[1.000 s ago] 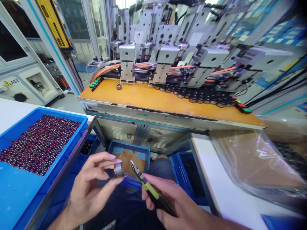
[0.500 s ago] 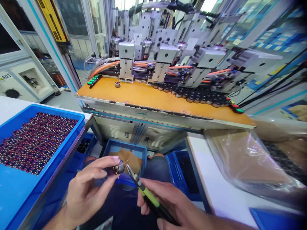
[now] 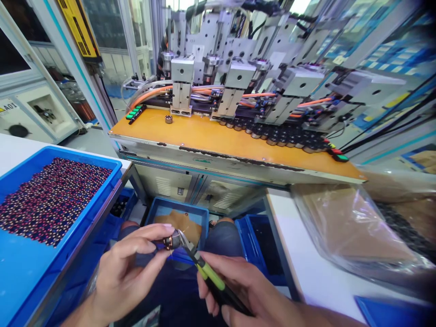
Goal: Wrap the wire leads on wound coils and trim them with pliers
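Between thumb and fingertips, my left hand (image 3: 124,268) pinches a small round wound coil part (image 3: 173,240), dark with copper windings and thin copper wire ends sticking out. My right hand (image 3: 250,286) is wrapped round the green and black handles of wire cutters (image 3: 211,276). The cutters' pointed metal jaws are up against the right side of the coil part, at its wire end. Whether the jaws are closed on a wire is too small to tell. Below both hands lies a blue bin (image 3: 205,213) with brown paper (image 3: 184,225) inside.
A blue tray (image 3: 117,169) full of small coil parts stands on the left table. Ahead, a machine's orange worktop (image 3: 200,136) carries a row of dark round parts (image 3: 279,135) and a single one (image 3: 168,119). Plastic-wrapped cardboard (image 3: 340,222) lies on the right table.
The cutters' jaws have moved up and left, from just off the coil part to against its side. My left hand keeps its pinch on the coil part, which has shifted slightly right.
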Motion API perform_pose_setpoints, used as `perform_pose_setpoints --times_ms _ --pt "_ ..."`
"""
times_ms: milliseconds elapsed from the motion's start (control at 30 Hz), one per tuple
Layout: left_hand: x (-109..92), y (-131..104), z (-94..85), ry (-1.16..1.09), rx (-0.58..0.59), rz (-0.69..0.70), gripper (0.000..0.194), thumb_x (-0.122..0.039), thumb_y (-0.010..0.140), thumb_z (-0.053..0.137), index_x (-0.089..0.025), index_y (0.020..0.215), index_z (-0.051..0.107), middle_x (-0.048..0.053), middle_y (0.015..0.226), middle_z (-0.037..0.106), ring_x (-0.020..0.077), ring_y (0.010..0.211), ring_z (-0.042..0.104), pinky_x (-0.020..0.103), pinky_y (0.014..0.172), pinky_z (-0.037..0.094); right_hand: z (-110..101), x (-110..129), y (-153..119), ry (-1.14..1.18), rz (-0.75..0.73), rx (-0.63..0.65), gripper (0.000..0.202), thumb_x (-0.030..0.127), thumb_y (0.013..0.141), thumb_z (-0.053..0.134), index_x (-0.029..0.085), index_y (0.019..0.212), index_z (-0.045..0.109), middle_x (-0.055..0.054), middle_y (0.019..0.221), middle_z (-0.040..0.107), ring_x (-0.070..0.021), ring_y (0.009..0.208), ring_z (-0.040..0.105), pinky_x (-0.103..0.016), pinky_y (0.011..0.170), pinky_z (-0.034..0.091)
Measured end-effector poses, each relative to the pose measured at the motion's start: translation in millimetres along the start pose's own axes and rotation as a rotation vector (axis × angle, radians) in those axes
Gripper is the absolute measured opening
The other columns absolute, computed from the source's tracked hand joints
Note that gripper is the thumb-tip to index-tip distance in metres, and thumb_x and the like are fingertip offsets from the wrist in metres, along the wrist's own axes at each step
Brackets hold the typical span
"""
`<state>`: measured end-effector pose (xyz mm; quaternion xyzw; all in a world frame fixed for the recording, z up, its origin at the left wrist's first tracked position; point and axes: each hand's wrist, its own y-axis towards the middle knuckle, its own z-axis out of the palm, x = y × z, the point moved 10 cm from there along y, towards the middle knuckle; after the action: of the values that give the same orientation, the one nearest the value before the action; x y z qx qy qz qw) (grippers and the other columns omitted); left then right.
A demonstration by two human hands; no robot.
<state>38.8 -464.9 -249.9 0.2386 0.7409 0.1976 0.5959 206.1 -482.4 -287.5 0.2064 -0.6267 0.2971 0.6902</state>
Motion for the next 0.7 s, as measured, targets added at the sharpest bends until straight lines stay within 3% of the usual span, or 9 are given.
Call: perform_pose_setpoints --times_ms 167,300,400,567,633,700 --pt "1 -1 -1.3 -0.015 -0.009 -0.002 0.062 0.013 0.072 0.068 -0.027 0.116 0.052 0.004 0.117 0.073 0.0227 0.108 0.072 0.046 0.104 0.057 1 -6 2 -0.037 0.032 0.001 0.053 0.025 0.087 0.062 0.022 0.139 0.055 -0.005 0.094 0.057 -0.01 0.073 0.054 -0.025 0.069 0.048" --pt "1 1 0.3 -0.011 -0.007 -0.007 0.063 0.015 0.071 0.068 -0.027 0.116 0.054 0.004 0.118 0.072 0.0212 0.109 0.071 0.042 0.105 0.056 -6 3 6 -0.25 -0.004 -0.067 0.043 0.016 0.081 0.056 0.017 0.122 0.067 -0.003 0.083 0.059 -0.0095 0.067 0.053 -0.022 0.063 0.047" --pt "5 3 -1.7 -0.031 -0.024 -0.048 0.057 0.011 0.073 0.07 -0.027 0.114 0.06 0.004 0.113 0.074 0.0198 0.107 0.072 0.035 0.1 0.059 -16 17 8 -0.409 -0.073 -0.162 0.05 0.013 0.081 0.052 0.016 0.13 0.063 -0.005 0.085 0.064 -0.0117 0.07 0.059 -0.023 0.067 0.052" --pt "57 -16 -12.2 -0.494 -0.149 -0.531 0.027 -0.016 0.078 0.079 -0.027 0.102 0.075 0.006 0.109 0.075 0.0164 0.095 0.074 0.022 0.083 0.061 -36 53 21 -0.909 -0.228 -0.218 0.052 0.017 0.087 0.055 0.017 0.139 0.058 -0.012 0.109 0.072 -0.0218 0.102 0.069 -0.028 0.089 0.057" --pt "72 -37 -17.5 -0.658 -0.221 -0.689 0.027 -0.026 0.072 0.085 -0.027 0.098 0.077 0.006 0.11 0.076 0.0157 0.093 0.074 0.021 0.085 0.059 -59 81 36 -1.123 -0.339 -0.321 0.052 0.019 0.088 0.054 0.014 0.14 0.057 -0.015 0.121 0.069 -0.0251 0.11 0.068 -0.03 0.091 0.057" --pt "79 -61 -28.3 -0.695 -0.272 -0.8 0.031 -0.029 0.068 0.088 -0.026 0.097 0.078 0.006 0.108 0.077 0.0151 0.089 0.074 0.021 0.083 0.059 -91 111 58 -1.267 -0.426 -0.459 0.053 0.02 0.088 0.052 0.009 0.139 0.056 -0.018 0.121 0.068 -0.0263 0.102 0.07 -0.033 0.085 0.058"
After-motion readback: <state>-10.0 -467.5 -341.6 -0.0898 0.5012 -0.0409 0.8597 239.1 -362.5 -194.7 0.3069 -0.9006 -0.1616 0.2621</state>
